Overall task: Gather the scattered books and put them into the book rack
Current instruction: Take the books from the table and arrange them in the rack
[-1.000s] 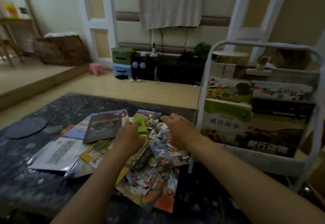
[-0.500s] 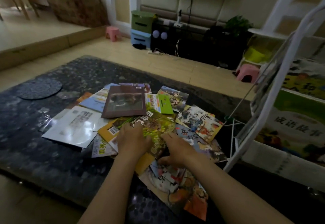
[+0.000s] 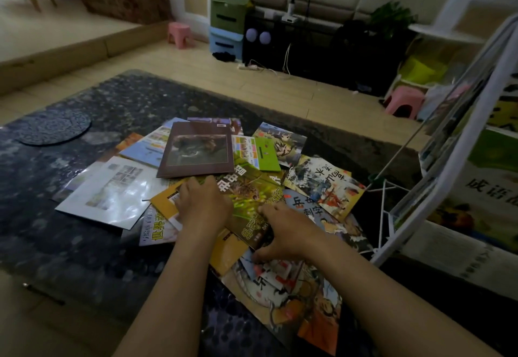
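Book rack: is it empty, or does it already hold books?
Not empty. The book rack holds picture books, covers facing out, on at least two tiers.

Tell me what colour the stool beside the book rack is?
The stool is pink, clearest in the head view.

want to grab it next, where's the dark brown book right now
In the head view the dark brown book lies on top of the scattered books at their far side, beyond the left hand, with the green booklet beside its right edge.

a dark speckled table (image 3: 70,244) bears overlapping books (image 3: 196,149) and, apart at its left, a round mat (image 3: 54,129).
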Tool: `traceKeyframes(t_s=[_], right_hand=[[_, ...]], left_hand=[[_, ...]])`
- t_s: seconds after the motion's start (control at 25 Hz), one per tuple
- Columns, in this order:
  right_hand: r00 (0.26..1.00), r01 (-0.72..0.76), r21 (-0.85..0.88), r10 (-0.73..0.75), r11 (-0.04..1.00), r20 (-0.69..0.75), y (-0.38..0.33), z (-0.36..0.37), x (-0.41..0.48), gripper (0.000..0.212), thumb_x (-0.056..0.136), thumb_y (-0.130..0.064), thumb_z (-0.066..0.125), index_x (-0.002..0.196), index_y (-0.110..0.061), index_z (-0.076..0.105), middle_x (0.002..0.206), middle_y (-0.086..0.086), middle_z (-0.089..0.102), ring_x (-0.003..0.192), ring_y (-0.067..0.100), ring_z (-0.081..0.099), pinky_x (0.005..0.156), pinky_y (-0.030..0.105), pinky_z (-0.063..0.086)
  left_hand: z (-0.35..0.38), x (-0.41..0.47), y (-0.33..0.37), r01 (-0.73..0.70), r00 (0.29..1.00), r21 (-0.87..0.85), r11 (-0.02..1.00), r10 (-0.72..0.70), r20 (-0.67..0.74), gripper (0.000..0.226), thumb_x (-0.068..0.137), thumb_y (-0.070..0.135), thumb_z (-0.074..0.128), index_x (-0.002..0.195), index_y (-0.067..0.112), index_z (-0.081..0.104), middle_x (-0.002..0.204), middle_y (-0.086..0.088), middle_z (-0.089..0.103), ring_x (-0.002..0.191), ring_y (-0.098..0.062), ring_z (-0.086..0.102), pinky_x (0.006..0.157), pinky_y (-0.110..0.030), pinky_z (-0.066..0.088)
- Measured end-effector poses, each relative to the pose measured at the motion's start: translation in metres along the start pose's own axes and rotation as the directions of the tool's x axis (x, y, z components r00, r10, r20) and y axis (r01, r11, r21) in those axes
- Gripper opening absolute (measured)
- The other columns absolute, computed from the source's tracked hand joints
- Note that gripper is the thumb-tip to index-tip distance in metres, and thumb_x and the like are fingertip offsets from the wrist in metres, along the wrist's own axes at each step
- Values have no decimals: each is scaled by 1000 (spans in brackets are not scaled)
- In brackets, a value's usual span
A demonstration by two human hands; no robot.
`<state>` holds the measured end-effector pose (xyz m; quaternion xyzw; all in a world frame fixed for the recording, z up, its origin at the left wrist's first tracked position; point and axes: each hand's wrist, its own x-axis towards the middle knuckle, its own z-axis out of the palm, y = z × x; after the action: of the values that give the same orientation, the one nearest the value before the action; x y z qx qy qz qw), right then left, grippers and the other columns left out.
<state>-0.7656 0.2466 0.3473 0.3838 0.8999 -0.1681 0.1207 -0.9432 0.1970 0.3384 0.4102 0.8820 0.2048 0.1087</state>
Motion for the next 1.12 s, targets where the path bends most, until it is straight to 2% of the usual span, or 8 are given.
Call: traceKeyframes(t_s=[0.16,0.36,0.52,0.68,0.8,0.88,0.96,1.12], right_hand=[[1000,-6,-6,6,1000,-3,-2,-2,-1,101,71,-61,76,150,-22,27,144,8,37,129,33,43,100,46,47],[1000,-6,-57,7,998,20,-14,-5,-8,80,79,-64,64,138,-18,37,131,12,42,121,34,45,95,49,47],[999,16,-151,-22,988,-40,-37,-10,-16,35,90,-36,58,116,-14,51,116,12,50,107,35,56,83,44,50],[979,66,-306,-121,950,-164,-49,-4,-22,28,93,-22,57,117,-9,51,115,14,54,104,37,57,74,40,42],[928,126,-320,-225,939,-297,-38,6,-21,24,88,-15,61,111,-9,59,105,13,61,91,35,61,64,37,41],[897,130,-345,-259,929,-357,-32,12,-23,21,76,-8,70,96,-11,65,88,9,64,74,32,62,51,30,34],[862,100,-374,-268,922,-430,-30,15,-26,21,66,-7,75,83,-14,65,74,5,59,62,26,58,46,26,25],[748,-46,-397,-231,917,-622,-34,16,-36,21,67,-11,79,67,-13,59,65,5,50,54,22,49,46,26,21]], left_hand=[[3,-2,4,-31,999,24,999,30,29,30,88,29,53,116,18,55,140,-19,40,133,-38,30,108,-52,26],[7,-7,13,-215,974,81,973,208,85,36,88,35,53,122,30,60,145,-9,39,138,-32,29,111,-53,20],[6,-8,14,-280,957,79,957,272,98,32,89,35,52,118,31,65,142,-4,44,135,-26,34,110,-50,20],[6,-6,11,-289,956,53,956,285,73,26,91,34,51,109,29,69,128,1,53,127,-23,43,107,-49,24],[6,-5,11,-327,942,46,944,322,94,28,92,39,50,110,31,69,123,4,56,120,-23,48,106,-48,26],[5,-5,13,-352,931,32,936,346,118,31,92,42,50,115,33,68,124,4,57,117,-24,51,106,-48,28],[4,-5,16,-363,923,20,932,357,142,33,91,44,50,118,34,66,125,3,59,116,-25,53,103,-48,31],[2,-8,17,-370,920,16,929,363,149,31,90,43,53,116,33,67,122,1,62,114,-25,55,100,-47,36]])
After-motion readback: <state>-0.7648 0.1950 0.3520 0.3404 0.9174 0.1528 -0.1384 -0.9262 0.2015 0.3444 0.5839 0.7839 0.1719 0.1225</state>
